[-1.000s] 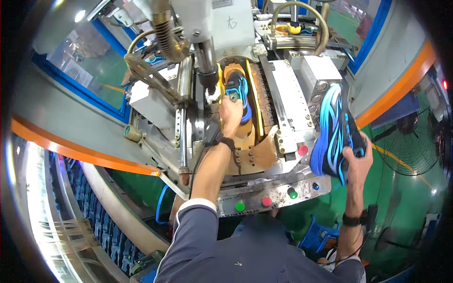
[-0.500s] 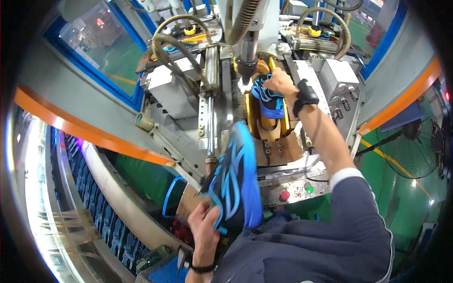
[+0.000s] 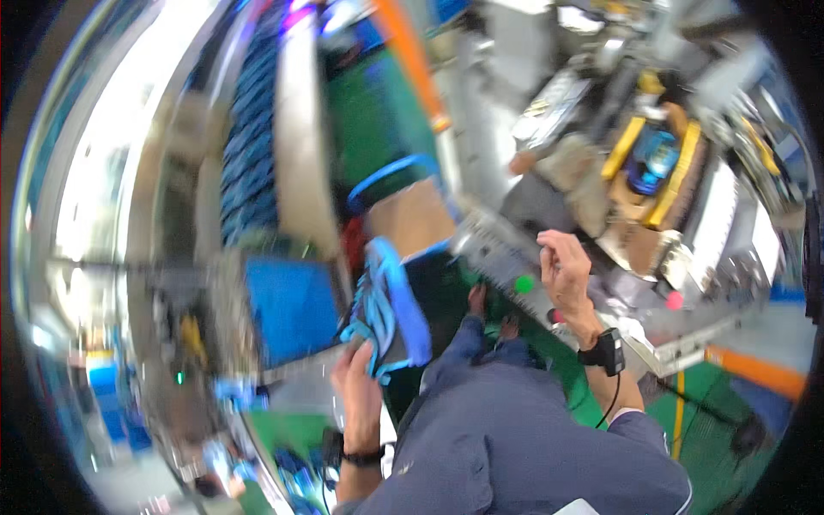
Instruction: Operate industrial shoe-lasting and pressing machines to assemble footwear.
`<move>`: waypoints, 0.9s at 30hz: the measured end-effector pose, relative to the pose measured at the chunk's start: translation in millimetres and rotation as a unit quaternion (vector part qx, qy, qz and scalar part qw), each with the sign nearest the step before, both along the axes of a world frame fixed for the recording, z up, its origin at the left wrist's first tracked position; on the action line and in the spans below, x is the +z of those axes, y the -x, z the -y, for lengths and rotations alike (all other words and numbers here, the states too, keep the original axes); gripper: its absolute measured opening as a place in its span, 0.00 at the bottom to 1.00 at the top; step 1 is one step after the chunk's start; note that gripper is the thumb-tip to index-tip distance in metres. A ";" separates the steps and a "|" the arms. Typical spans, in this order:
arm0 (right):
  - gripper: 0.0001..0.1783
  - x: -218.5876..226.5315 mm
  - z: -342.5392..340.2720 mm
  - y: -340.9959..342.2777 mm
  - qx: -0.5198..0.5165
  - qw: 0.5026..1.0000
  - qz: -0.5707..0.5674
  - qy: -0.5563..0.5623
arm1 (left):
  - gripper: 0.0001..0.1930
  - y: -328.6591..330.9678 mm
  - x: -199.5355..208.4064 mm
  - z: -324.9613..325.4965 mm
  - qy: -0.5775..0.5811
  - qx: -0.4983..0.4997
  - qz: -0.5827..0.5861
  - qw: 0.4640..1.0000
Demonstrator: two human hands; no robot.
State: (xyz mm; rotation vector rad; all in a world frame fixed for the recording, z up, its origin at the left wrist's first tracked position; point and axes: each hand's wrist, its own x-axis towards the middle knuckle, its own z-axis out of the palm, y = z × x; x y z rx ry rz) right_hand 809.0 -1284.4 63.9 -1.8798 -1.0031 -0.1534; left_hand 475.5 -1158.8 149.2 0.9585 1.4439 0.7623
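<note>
My left hand [image 3: 359, 386] is closed on a black and blue shoe [image 3: 402, 313], gripping it by its light-blue laces or straps. The shoe hangs upright, its bright blue sole on the right side. My right hand [image 3: 565, 270] is raised over the machine's front edge, fingers loosely bent and apart from the thumb, with nothing visible in it. A second blue and dark shoe [image 3: 657, 159] sits in the machine between two yellow bars [image 3: 674, 176]. Motion blur smears its details.
The machine's front panel carries a green button [image 3: 524, 284] and a pink-red button [image 3: 675, 299]. To the left are a brown board [image 3: 412, 219], a blue panel [image 3: 292, 305] and a conveyor of dark blue segments [image 3: 251, 137]. An orange rail [image 3: 408, 56] rises beyond.
The view has swung left. My right hand has come away from the shoe in the machine and drawn back toward me. My left hand still holds its shoe, now farther from the machine.
</note>
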 end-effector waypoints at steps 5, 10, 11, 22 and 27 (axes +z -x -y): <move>0.15 -117.3 -35.0 29.0 0.119 0.970 0.049 0.207 | 0.20 48.0 -14.7 54.7 0.069 0.092 0.081 0.990; 0.13 -143.2 -43.7 34.1 0.134 0.968 0.089 0.193 | 0.17 110.3 -31.3 99.3 0.110 0.222 0.147 0.958; 0.13 -152.4 -37.4 22.6 0.144 0.964 0.102 0.197 | 0.17 119.5 -28.6 103.3 0.124 0.234 0.139 0.954; 0.15 -153.2 -41.1 26.3 0.066 0.924 0.185 0.328 | 0.09 386.5 -193.6 118.5 -0.132 0.463 -0.084 0.873; 0.16 -96.6 -142.5 36.5 0.043 0.960 0.200 0.191 | 0.19 515.3 -221.5 105.7 0.064 0.593 -0.131 0.792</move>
